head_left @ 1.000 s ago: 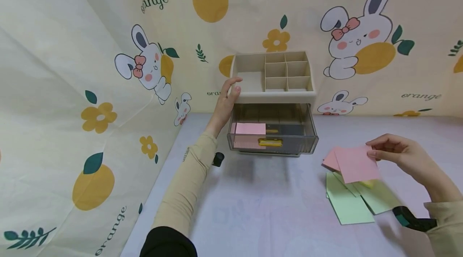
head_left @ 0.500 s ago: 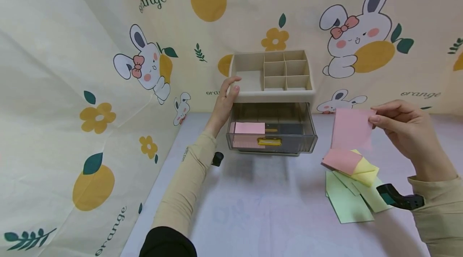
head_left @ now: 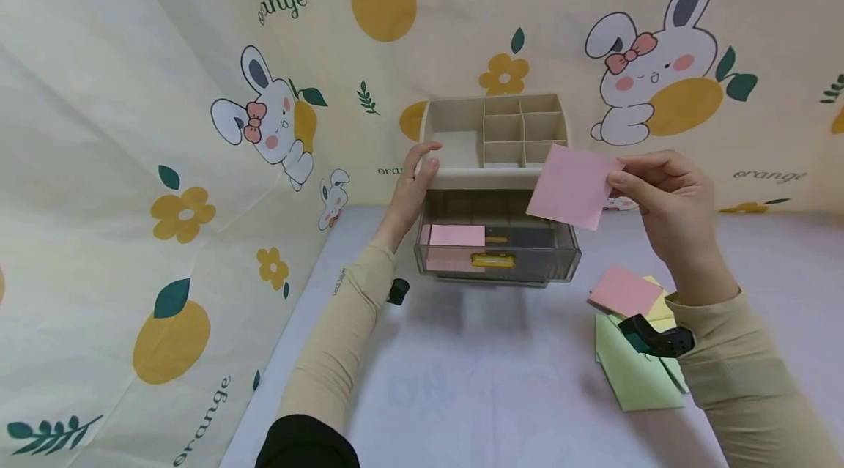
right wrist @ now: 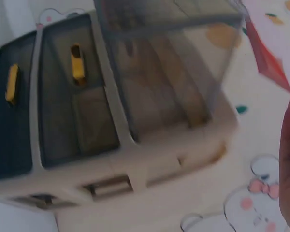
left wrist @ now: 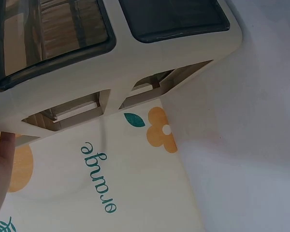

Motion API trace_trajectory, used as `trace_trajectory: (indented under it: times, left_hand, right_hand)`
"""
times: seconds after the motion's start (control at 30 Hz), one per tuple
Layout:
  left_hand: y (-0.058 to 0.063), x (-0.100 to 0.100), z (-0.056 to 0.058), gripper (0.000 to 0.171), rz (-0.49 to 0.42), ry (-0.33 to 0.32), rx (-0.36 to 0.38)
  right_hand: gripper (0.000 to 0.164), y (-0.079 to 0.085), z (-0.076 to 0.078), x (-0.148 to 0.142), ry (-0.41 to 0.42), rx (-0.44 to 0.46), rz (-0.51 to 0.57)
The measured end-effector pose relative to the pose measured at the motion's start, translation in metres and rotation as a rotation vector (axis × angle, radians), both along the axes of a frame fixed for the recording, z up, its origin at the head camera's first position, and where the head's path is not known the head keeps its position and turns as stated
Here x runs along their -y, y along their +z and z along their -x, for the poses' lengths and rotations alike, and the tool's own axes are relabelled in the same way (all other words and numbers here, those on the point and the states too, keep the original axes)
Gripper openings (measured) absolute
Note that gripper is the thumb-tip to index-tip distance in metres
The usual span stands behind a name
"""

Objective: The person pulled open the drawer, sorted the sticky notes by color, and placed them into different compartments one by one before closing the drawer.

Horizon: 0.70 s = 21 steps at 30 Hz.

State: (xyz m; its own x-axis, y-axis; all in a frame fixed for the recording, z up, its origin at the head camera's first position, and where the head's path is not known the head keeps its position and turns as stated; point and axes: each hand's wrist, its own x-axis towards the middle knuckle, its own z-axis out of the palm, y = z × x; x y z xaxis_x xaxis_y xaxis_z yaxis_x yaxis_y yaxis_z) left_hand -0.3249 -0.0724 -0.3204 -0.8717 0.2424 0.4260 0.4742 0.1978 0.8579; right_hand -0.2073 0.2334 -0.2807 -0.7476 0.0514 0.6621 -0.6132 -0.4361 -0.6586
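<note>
A white desk organizer [head_left: 501, 179] with a compartmented top and smoky clear drawers stands against the back cloth. Its top drawer [head_left: 431, 274] is pulled out, with pink notes [head_left: 456, 235] visible in its left part. My left hand [head_left: 405, 197] grips the organizer's upper left edge, fingers over the rim. Between thumb and fingers, my right hand [head_left: 679, 215] pinches a pink sticky note [head_left: 572, 186], held up in front of the organizer's right side and overlapping the drawer's right corner. In the right wrist view, the drawer front is blurred, and the note shows at upper right.
On the table to the right lie a pink sticky note [head_left: 626, 291], yellow notes [head_left: 661, 313] and green notes [head_left: 636, 380], partly overlapping under my right forearm. Patterned cloth [head_left: 448, 14] rises behind the organizer and along the left.
My right hand has lifted the pink sticky note off the pile and carried it up and left to the organizer, baring yellow notes beneath. My left hand stays on the organizer.
</note>
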Motion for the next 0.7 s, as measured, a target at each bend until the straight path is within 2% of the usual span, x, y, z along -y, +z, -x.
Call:
trace_trajectory:
  times: [0.2,0.33,0.57,0.63,0.7]
  left_hand:
    - [-0.003,-0.001,0.002,0.044,0.010,0.012,-0.015]
    - [0.000,-0.001,0.000,0.043,0.012,0.010,-0.004]
    - [0.018,-0.004,-0.026,0.045,0.009,-0.002,0.012]
    - [0.018,-0.003,-0.025,0.045,0.003,-0.002,0.008]
    - [0.013,-0.003,-0.019,0.046,-0.004,0.000,0.002]
  right_hand:
    - [0.020,-0.004,0.006,0.025,-0.215,0.044,-0.123]
    - [0.017,-0.008,0.008,0.035,-0.282,0.065,-0.277]
    - [0.016,-0.016,0.008,0.041,-0.474,0.092,-0.626]
    - [0.016,-0.018,0.009,0.042,-0.499,0.087,-0.683]
    - [0.013,-0.020,0.009,0.043,-0.518,0.062,-0.729]
